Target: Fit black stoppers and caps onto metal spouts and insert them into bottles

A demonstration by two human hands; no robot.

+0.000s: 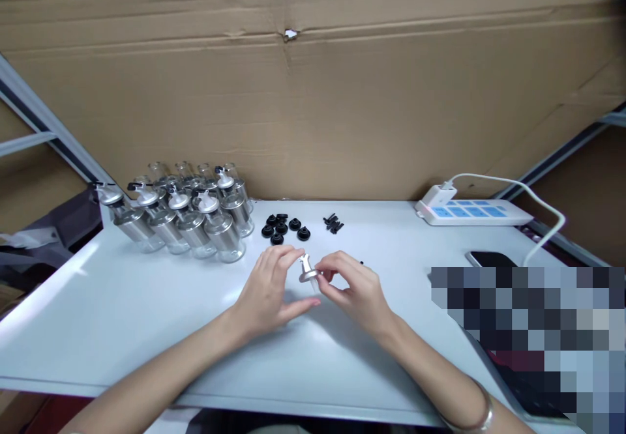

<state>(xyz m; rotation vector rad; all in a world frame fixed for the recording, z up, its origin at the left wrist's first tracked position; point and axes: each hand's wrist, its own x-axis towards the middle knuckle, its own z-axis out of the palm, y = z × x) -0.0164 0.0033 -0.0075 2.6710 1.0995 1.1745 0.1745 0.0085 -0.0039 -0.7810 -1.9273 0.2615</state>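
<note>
In the head view, my right hand (356, 289) pinches a silvery bottle pour spout (308, 272) by the edge of its round flange. The spout stands roughly upright above the table, with a pale tube below the flange. Around its left side is my left hand (268, 285), thumb and fingers spread apart. The left fingertips come close to the spout's top; whether they touch it I cannot make out. Beyond my hands lie several black round stoppers (281, 228) and a small heap of black plastic pieces (334, 223).
Several glass bottles with metal sleeves (222, 233) stand at the back left, some topped with spouts. A white power strip (474, 213) with a plugged-in charger (440, 194) sits back right, near a phone (491, 259). Cardboard (313, 115) walls off the table's rear.
</note>
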